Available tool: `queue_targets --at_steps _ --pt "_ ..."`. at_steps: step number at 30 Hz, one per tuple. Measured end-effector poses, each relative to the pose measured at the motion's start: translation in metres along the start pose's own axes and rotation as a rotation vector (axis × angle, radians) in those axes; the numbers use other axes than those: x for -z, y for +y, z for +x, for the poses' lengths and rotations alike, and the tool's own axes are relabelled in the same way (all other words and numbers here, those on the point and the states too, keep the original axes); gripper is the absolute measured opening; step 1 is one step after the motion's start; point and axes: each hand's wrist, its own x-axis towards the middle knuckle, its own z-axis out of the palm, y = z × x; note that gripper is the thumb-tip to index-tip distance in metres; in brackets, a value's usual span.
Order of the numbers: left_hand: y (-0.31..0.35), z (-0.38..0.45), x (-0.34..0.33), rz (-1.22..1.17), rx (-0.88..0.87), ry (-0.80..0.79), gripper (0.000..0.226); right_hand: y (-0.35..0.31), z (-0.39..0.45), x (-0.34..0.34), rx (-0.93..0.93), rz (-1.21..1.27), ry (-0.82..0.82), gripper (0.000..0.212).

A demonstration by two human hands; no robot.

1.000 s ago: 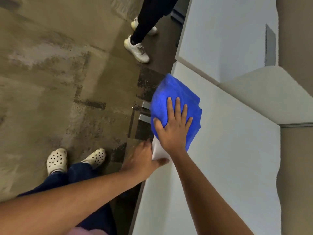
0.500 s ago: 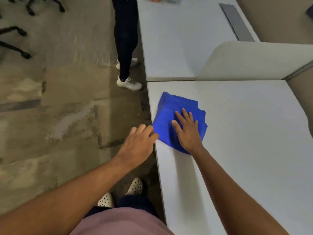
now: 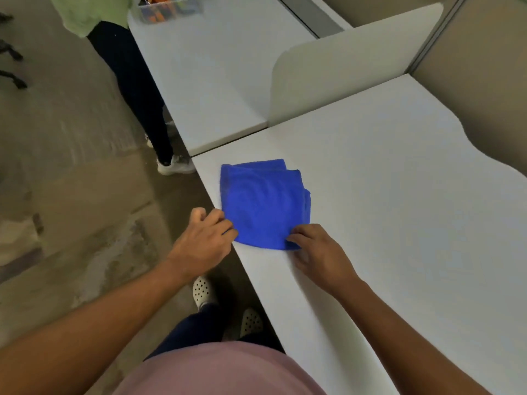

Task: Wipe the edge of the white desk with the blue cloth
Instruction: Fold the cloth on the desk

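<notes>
The folded blue cloth [image 3: 263,203] lies flat on the white desk [image 3: 399,223], close to the desk's left edge [image 3: 219,218]. My left hand [image 3: 204,240] sits at that edge with its fingers curled onto the cloth's near left corner. At the cloth's near right corner, my right hand [image 3: 316,253] pinches the fabric with its fingertips. Most of the cloth's top shows, with folded layers visible along its right side.
Another person [image 3: 134,81] in a green top, dark trousers and white shoes stands on the floor left of a second white desk [image 3: 222,67]. A grey partition [image 3: 342,61] divides the desks. A clear box [image 3: 168,7] sits on the far desk. My feet [image 3: 222,306] are beside the edge.
My right hand slid off the top of the cloth to its near right corner and pinched it. My left hand closed onto the near left corner. The view tilted upward.
</notes>
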Motion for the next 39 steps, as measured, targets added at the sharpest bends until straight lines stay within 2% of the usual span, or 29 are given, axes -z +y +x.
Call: queue_targets --at_steps 3,6,9,10,13,15,19,22,25,30,34,39 --pt "-0.009 0.016 0.012 -0.102 -0.025 0.061 0.012 0.001 0.009 -0.001 -0.012 -0.02 0.042 0.039" --pt "-0.02 0.046 0.032 -0.339 0.041 0.068 0.017 -0.001 0.02 0.001 -0.076 -0.015 0.043 0.043" --pt "-0.039 0.081 0.056 -0.695 0.172 -0.047 0.023 -0.005 0.03 0.004 -0.18 0.034 0.025 0.051" --pt "-0.048 0.093 0.065 -0.808 0.218 -0.095 0.026 -0.008 0.033 0.006 -0.22 0.068 0.028 0.048" --pt "-0.075 0.128 0.088 -1.02 0.282 -0.231 0.028 -0.015 0.042 0.014 -0.399 0.278 0.136 0.022" --pt "-0.096 0.151 0.101 -1.12 0.305 -0.291 0.028 -0.02 0.046 0.028 -0.532 0.49 0.216 0.022" --pt "-0.139 0.193 0.11 -1.312 0.243 -0.458 0.035 -0.029 0.046 0.075 -0.583 0.832 0.185 0.015" --pt "-0.163 0.227 0.101 -1.457 0.171 -0.652 0.033 -0.031 0.044 0.104 -0.575 0.97 0.132 0.029" --pt "-0.163 0.259 0.077 -1.457 0.207 -0.79 0.026 -0.023 0.047 0.114 -0.638 1.005 0.125 0.03" --pt "-0.134 0.288 0.023 -1.249 0.228 -0.855 0.02 0.009 0.066 0.087 -0.845 0.895 0.165 0.021" --pt "-0.122 0.291 -0.003 -1.15 0.194 -0.761 0.019 0.019 0.08 0.064 -0.906 0.752 0.278 0.005" --pt "-0.128 0.288 0.0 -1.179 0.098 -0.51 0.017 0.009 0.074 0.056 -0.9 0.621 0.552 0.015"
